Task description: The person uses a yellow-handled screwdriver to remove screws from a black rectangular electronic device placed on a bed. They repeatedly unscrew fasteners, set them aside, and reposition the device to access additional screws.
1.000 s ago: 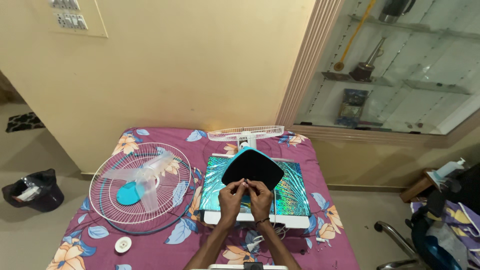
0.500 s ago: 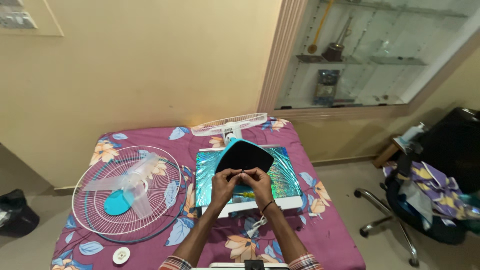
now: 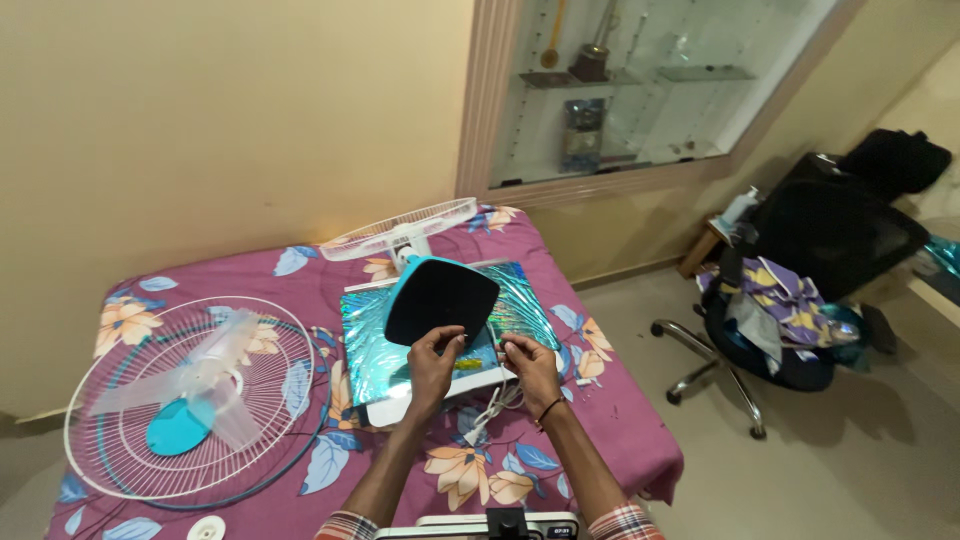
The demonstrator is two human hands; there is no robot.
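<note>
Both hands [image 3: 480, 365] seemingly unmoved on fan base [image 3: 441, 297].

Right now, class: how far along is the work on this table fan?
Done: the front grille with the clear blades lies detached on the bedspread. In hand: left hand grips the fan base; right hand holds the white cord. Left: the rear grille remains attached.

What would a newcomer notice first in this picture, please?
First, the two hands at the bottom centre: the left hand holds the lower edge of a tilted fan base, turquoise with a black underside, while the right hand pinches a white cord beside it. Next, the round wire fan grille with pale blades lies flat on the purple flowered cloth, to the left of the hands.
</note>
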